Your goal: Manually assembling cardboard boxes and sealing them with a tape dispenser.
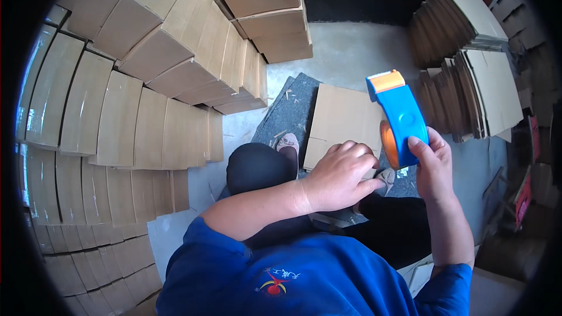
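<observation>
In my right hand (434, 167) is a blue tape dispenser (407, 118), raised above the floor, with its orange front end and toothed cutter pointing away from me. A roll of orange-brown tape (387, 145) sits on its left side. A flat-topped cardboard box (339, 118) lies between my feet. Over its near right part my left hand (342, 177) is bent, the fingers curled and the thumb stretched to the right. A bit of cardboard shows between fingers and thumb. My left hand hides the near edge of the box.
Stacked cartons (129, 120) rise along the left side, and more cartons (266, 14) stand at the far middle. Flattened cardboard sheets (492, 90) are piled at the right. A dark grey mat (295, 105) with scraps on it lies under the box and my feet.
</observation>
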A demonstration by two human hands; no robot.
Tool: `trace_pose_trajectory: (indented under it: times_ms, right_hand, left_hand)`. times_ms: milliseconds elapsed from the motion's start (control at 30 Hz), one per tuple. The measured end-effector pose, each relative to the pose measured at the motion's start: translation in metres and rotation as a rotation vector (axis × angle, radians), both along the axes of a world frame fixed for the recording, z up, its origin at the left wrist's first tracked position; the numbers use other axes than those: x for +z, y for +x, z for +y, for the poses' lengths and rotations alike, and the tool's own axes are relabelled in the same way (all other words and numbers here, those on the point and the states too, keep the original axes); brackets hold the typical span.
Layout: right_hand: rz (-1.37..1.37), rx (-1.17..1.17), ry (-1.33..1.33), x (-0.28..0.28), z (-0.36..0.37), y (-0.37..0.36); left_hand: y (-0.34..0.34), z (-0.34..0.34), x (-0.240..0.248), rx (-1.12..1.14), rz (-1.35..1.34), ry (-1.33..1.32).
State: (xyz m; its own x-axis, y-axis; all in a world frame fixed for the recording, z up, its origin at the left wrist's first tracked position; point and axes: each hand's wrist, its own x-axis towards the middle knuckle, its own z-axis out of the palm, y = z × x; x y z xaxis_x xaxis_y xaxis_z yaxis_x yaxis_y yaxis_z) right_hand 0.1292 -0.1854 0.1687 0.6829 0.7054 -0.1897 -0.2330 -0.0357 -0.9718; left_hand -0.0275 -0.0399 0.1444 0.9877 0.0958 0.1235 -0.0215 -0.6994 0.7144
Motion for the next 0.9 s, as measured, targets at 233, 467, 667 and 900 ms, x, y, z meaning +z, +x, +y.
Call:
trace_pose_trajectory:
  times_ms: [233,467,667,900]
  right_hand:
    - [0.192,-0.302,0.500,-0.012,-0.065,0.053]
    - [0.083,-0.274,0.390,-0.020,-0.078,0.078]
    - [-0.111,-0.215,0.270,-0.006,-0.095,0.065]
    - [-0.024,-0.154,0.321,-0.006,-0.089,0.071]
  left_hand:
    - [0.049,0.013,-0.059,-0.477,0.702,-0.064]
    - [0.023,0.088,-0.357,0.842,0.735,-0.296]
    - [-0.002,0.080,-0.391,0.864,1.115,-0.176]
    - [0.027,-0.005,-0.371,1.093,0.947,0.078]
